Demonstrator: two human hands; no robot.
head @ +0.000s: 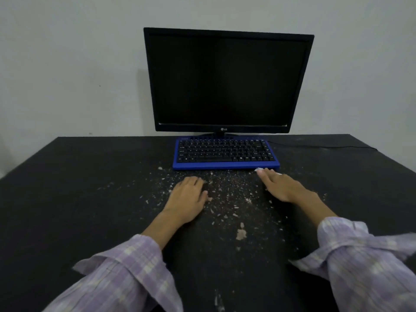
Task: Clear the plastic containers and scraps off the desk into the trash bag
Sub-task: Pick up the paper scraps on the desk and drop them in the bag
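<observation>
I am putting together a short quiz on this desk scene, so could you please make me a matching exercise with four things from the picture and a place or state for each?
Things:
1. monitor
2. keyboard
3. scraps
4. right hand

Places or states:
A. fingertips at the keyboard's front right corner
B. scattered pale over the dark desk in front of the keyboard
C. dark screen, standing at the back against the wall
D. blue frame with black keys, lying just in front of the monitor

Pairs: 1-C, 2-D, 3-B, 4-A
</observation>
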